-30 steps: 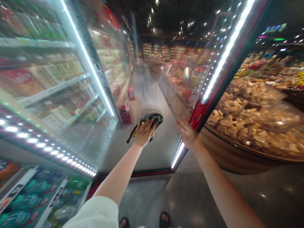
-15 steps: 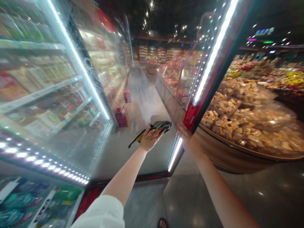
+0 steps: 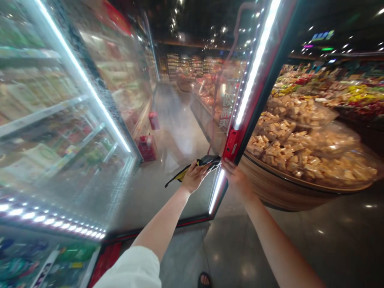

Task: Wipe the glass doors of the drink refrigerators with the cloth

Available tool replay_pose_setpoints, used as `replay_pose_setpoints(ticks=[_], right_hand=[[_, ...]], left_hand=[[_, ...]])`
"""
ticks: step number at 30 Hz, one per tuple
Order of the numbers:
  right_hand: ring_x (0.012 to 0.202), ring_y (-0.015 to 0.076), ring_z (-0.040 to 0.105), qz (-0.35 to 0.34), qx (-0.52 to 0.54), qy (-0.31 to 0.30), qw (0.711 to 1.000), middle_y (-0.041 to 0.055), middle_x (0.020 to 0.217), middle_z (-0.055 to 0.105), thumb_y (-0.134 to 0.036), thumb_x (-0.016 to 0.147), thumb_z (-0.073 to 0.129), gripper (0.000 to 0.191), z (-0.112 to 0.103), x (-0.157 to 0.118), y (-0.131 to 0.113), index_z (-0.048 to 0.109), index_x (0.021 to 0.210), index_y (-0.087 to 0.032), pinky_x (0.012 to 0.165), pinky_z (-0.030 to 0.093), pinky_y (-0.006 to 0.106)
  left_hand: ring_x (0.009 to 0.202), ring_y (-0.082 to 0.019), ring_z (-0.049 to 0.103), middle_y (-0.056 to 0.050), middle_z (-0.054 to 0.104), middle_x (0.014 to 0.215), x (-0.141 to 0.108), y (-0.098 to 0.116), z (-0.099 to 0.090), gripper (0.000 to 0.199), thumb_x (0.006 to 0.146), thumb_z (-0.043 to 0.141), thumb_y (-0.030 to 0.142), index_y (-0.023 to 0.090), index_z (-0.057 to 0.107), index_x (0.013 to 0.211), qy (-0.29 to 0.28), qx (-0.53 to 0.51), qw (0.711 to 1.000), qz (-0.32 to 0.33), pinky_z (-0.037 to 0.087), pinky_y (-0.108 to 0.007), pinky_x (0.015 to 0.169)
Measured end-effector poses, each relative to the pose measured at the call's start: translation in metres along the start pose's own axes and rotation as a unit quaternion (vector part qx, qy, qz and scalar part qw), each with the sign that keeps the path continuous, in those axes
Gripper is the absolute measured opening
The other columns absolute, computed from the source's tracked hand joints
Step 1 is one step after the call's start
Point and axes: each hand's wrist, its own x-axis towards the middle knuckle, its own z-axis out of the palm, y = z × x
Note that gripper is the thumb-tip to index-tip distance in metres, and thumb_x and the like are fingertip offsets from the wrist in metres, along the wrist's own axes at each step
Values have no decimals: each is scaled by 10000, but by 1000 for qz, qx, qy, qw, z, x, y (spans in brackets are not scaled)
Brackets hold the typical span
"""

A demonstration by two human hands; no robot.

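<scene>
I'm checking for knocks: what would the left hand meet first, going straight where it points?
Likely the right hand, just below the red panel, with the held cloth leading; depth is unclear.

Left hand [image 3: 193,177] pressing a cloth [image 3: 211,160] to a glass door [image 3: 195,208]

At centre, the left hand is holding the dark-and-yellow cloth just beside the right hand [image 3: 236,179], which is touching the door's edge [image 3: 220,202] below a red fitting [image 3: 231,143]. Stocked shelves [image 3: 45,114] are filling the left; wrapped goods [image 3: 303,152] are covering a curved display [image 3: 270,186] at right.
</scene>
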Motion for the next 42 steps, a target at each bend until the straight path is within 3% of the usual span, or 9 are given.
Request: replay_pose_setpoints(ticks=[3,8,14,17,22,27,32,38,42], right_hand=[[1484,198,440,0,21,10,1000,93,1517,566,9,965,370,646,-8,-2,1,435,1563,-225,1212,455,449],[1475,207,454,31,37,44,998,91,1525,559,-53,1002,368,621,-15,-4,2,379,1587,-260,1236,416,466],[1439,227,504,33,15,31,999,104,1450,629,-16,981,362,581,-5,-11,-6,540,1496,-216,1181,483,466],[1438,216,505,19,10,39,999,99,1441,636,-28,991,368,561,-5,-8,-13,556,1484,-217,1179,487,448],[1470,222,461,8,24,85,996,107,1488,592,-38,997,381,601,-11,2,-23,437,1561,-240,1179,481,482],[1453,230,483,-7,35,96,995,114,1458,619,-8,978,406,646,-1,2,-31,417,1573,-260,1168,495,482],[1491,230,419,-44,61,95,993,104,1491,589,33,946,394,709,21,21,-55,384,1589,-265,1176,486,479],[1515,242,372,-94,86,95,987,88,1529,548,12,956,425,739,36,47,-76,302,1618,-292,1205,437,520],[1537,239,323,-90,76,70,991,88,1556,512,28,954,408,771,48,47,-87,238,1634,-293,1209,428,521]], left_hand=[[1155,-117,696,46,645,1415,7,1,1,412,1002,539,177,356,644,1357,1,-3,1000,5,273,-343,1292],[1411,-184,528,5,496,1563,40,10,9,516,990,541,164,339,534,1475,17,-2,999,-47,218,-484,1313],[1188,-105,673,39,663,1408,-7,19,34,432,996,524,145,361,636,1353,8,-8,1000,1,253,-366,1298],[1117,-104,697,28,669,1399,-3,13,27,397,991,543,157,353,666,1313,16,-9,1000,4,240,-356,1299],[1422,-235,519,-59,523,1552,23,-14,-3,516,972,577,226,338,543,1475,75,21,993,-89,178,-514,1300],[1394,-285,549,-97,640,1436,-35,-21,-8,451,961,595,253,333,626,1404,59,39,979,-192,266,-532,1252],[1226,-199,670,-1,720,1330,-67,-29,-12,374,968,588,275,430,686,1294,6,13,987,-163,334,-450,1231],[1507,-349,388,-141,517,1558,-101,-87,-49,457,960,579,418,264,655,1384,53,42,940,-335,257,-541,1251],[1550,-431,248,-266,388,1609,-147,-75,-38,556,965,541,446,95,625,1387,94,64,882,-457,279,-640,1212]])
